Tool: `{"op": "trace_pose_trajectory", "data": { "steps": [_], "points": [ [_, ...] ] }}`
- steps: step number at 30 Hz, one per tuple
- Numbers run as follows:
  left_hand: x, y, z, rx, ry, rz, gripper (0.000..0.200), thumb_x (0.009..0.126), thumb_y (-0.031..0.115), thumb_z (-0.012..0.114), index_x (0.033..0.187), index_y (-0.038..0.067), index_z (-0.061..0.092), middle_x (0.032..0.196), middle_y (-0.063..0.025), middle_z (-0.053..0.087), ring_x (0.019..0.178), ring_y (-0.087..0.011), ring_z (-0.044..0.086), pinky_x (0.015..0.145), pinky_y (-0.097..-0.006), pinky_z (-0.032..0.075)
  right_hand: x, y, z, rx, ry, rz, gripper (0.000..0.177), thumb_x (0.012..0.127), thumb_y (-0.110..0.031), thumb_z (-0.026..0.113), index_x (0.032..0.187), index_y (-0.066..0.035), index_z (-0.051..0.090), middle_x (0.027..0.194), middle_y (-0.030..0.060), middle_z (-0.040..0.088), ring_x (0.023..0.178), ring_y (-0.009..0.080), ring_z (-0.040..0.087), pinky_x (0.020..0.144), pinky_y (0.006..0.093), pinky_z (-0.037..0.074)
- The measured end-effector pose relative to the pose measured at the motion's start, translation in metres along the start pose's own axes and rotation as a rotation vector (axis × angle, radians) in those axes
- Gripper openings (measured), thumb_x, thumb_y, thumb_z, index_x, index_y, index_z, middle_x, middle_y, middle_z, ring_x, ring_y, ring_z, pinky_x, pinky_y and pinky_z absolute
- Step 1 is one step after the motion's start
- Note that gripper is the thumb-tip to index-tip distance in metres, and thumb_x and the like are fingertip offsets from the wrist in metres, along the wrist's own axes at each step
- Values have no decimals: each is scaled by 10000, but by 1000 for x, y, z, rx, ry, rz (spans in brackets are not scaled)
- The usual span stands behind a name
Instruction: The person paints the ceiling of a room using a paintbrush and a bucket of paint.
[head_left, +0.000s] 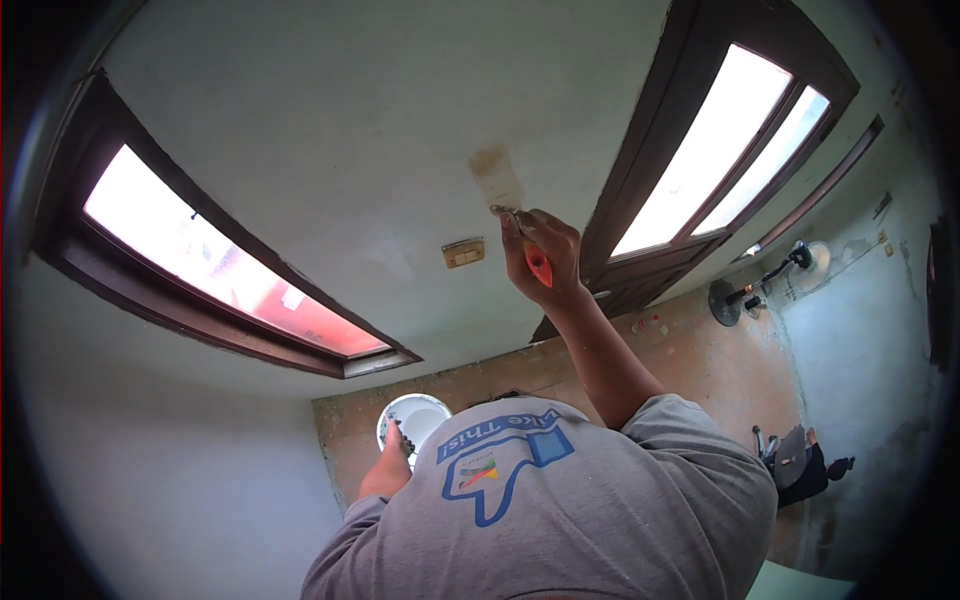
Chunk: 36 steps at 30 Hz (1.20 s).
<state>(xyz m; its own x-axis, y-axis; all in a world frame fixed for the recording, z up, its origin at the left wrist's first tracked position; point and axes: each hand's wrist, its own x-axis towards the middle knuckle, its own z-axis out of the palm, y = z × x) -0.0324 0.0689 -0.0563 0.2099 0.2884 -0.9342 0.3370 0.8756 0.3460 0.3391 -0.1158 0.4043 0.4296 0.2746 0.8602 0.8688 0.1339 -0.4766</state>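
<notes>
Raised against the wall (pixel 380 120), my right hand (pixel 545 255) is closed round a brush with a red handle (pixel 538 265). The brush's tip meets the wall at the lower end of a brownish patch (pixel 492 172). Low on the left, my left hand (pixel 399 440) is at the rim of a white bucket (pixel 432 408), with its fingers closed on it. The bucket's lower part is hidden behind my grey shirt. A switch plate (pixel 463 253) is on the wall, left of my right hand.
A dark-framed window (pixel 230 260) is at the left, and a dark-framed door or window (pixel 690 150) at the right. A standing fan (pixel 805 262) and a dark bag-like object (pixel 800 465) are farther right. A bottle (pixel 645 324) lies on the brown floor (pixel 700 365).
</notes>
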Motion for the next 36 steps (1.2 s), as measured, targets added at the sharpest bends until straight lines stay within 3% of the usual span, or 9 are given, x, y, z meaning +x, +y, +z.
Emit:
{"op": "trace_pose_trajectory", "data": {
  "steps": [5,8,14,19,23,29,31,35,36],
  "points": [
    [-19,3,1,-9,-46,26,668,810,641,365,1224,117,395,1092,-55,455,991,-210,401,822,-360,341,-6,-6,-8,15,-52,54,26,872,12,634,859,30,649,626,103,601,446,168,531,442,278,402],
    [-18,10,6,2,-90,40,719,819,672,329,1271,115,384,1146,-57,466,1051,-213,402,868,-360,344,-7,5,0,16,128,-124,58,875,6,635,820,24,632,597,101,584,432,172,521,438,286,401],
    [-8,15,14,15,-161,57,823,836,733,258,1364,111,362,1254,-61,488,1171,-220,403,960,-359,351,-11,-1,-11,-37,-50,97,102,881,-4,624,782,19,619,591,91,581,435,176,524,432,288,397],
    [-12,7,1,34,-213,57,910,850,785,198,1442,108,344,1344,-64,506,1271,-226,405,1037,-358,356,-3,4,-8,-94,182,-114,54,881,6,615,832,19,598,617,91,618,482,154,607,459,271,453],
    [-21,7,1,44,-203,-5,981,861,826,150,1504,106,329,1416,-67,520,1351,-231,406,1099,-358,361,-11,28,2,-85,167,-90,50,870,17,617,840,7,578,610,90,609,484,162,612,459,275,452],
    [18,-6,-5,28,-103,288,882,905,740,327,1245,-41,552,1149,-193,647,1102,-301,599,955,-434,484,-21,16,-16,-197,24,64,153,860,30,622,762,-13,513,592,95,584,454,159,575,450,271,438],
    [3,-7,5,181,83,318,905,902,748,320,1280,-50,523,1200,-238,615,1137,-353,578,1005,-454,448,-21,14,-22,-163,92,-29,161,855,26,636,761,-17,512,591,91,581,454,156,565,452,265,435],
    [18,-12,7,193,23,247,905,900,745,331,1304,-46,504,1230,-231,602,1162,-343,567,1024,-449,439,-19,33,-16,-163,140,-64,143,848,17,654,777,-16,535,600,90,589,464,160,580,468,247,443],
    [24,-8,7,179,7,239,905,899,744,335,1312,-44,497,1240,-229,598,1170,-340,563,1031,-447,436,-25,44,-18,-102,22,48,80,857,16,644,817,-3,577,615,99,611,480,155,603,474,248,453]
  ]
}}
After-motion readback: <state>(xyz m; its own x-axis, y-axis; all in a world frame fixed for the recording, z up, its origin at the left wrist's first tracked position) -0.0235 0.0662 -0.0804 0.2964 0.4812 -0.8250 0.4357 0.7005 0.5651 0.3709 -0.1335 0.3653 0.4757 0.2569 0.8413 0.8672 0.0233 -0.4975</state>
